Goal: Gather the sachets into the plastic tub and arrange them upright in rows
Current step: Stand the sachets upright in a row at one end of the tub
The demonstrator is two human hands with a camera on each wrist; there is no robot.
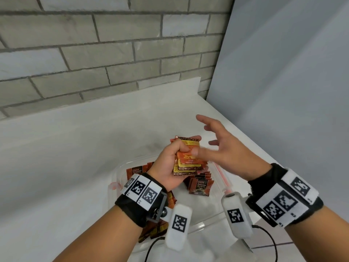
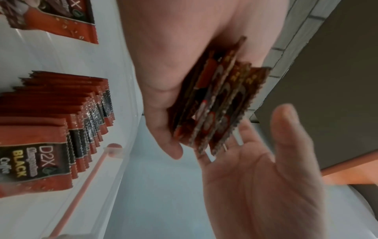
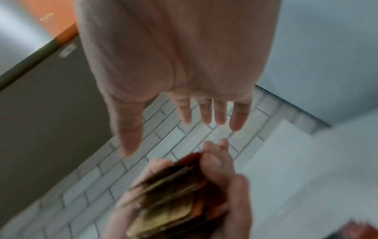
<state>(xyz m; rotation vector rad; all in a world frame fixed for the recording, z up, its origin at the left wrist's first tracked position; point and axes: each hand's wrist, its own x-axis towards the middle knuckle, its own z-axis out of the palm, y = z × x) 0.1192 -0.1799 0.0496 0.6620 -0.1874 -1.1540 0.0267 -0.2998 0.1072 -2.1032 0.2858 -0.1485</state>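
Our left hand [image 1: 171, 163] has its fingers and thumb curled round a stack of sachets [image 1: 188, 157], clamped flat, likely so we can square their edges. Our right hand [image 1: 224, 146] is spread and empty just right of the stack. Below sits the plastic tub [image 1: 222, 178], one upright row [image 1: 200, 183] standing along its far right. The near part looks free, so we judge there is room to lower the stack.

The white counter [image 1: 75, 148] carries the clear plastic tub [image 1: 120, 165].
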